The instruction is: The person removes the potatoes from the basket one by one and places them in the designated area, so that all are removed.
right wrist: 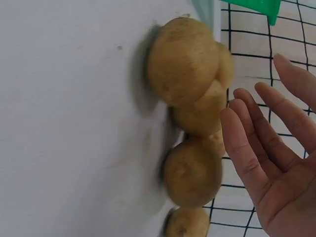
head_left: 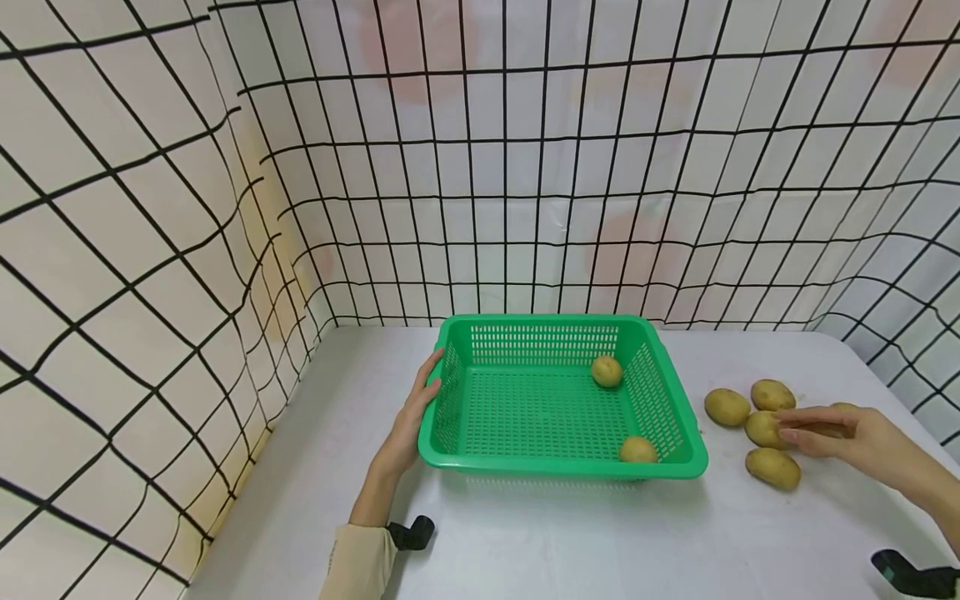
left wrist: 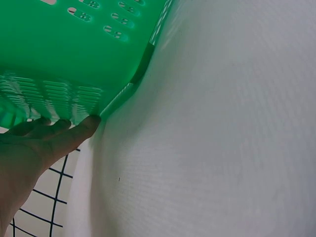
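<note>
My left hand [head_left: 405, 425] rests against the left side of a green plastic basket [head_left: 562, 468], its fingers extended along the outer wall in the left wrist view. Two potatoes lie inside the basket, one potato [head_left: 607, 372] by the back right corner, another potato [head_left: 638, 450] near the front right. To the basket's right, my right hand [head_left: 855, 433] hovers over a group of loose potatoes [head_left: 773, 468]. Its fingers are extended and apart in the right wrist view, with nothing held. From the head, that hand partly hides some of the potatoes.
The basket and loose potatoes stand on a white-covered table [head_left: 525, 542]. Black grid netting [head_left: 505, 142] rises behind the table and along both sides, with pale sheeting behind it. A black wrist-camera mount [head_left: 411, 533] sits at the left sleeve's cuff.
</note>
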### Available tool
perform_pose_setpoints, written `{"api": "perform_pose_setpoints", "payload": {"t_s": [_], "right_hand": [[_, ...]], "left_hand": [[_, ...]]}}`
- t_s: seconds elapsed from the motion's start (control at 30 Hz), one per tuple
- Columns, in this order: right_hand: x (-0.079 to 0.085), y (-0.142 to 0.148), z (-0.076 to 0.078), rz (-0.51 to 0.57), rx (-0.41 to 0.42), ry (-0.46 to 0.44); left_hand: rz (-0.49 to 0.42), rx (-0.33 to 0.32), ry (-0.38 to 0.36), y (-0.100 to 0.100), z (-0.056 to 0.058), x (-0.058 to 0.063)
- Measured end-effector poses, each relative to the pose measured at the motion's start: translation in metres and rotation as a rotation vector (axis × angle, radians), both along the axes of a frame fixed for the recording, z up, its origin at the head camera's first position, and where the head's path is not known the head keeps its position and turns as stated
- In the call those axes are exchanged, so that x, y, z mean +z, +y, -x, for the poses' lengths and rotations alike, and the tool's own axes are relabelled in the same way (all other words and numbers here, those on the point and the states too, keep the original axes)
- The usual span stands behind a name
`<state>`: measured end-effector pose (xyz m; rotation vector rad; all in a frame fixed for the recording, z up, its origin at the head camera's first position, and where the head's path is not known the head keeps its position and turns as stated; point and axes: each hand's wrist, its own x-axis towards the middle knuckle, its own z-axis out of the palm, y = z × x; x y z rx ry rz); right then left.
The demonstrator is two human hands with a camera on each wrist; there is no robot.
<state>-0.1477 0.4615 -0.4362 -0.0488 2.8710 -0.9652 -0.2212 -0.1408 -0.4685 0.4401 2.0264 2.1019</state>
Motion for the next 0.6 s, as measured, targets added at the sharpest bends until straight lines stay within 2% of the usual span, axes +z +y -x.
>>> {"api": "perform_pose_setpoints", "payload": {"t_s": [0.13,0.3,0.43,0.6], "right_hand": [[0.012,-0.010,0.014,-0.005,0.011,-0.017],[0.028,-0.028,0.031,-0.061,0.039,0.017],[0.042,-0.042,0.040,-0.037,0.077,0.031],[0.057,-0.057,0.051,0.005,0.083,0.000]], "left_hand": [[0.004,0.007,0.003,-0.001,0.001,-0.001],[0.003,0.008,0.001,0.000,0.001,-0.001],[-0.001,0.007,0.002,0.000,0.002,-0.001],[0.008,0.016,0.001,0.001,0.001,0.001]]}}
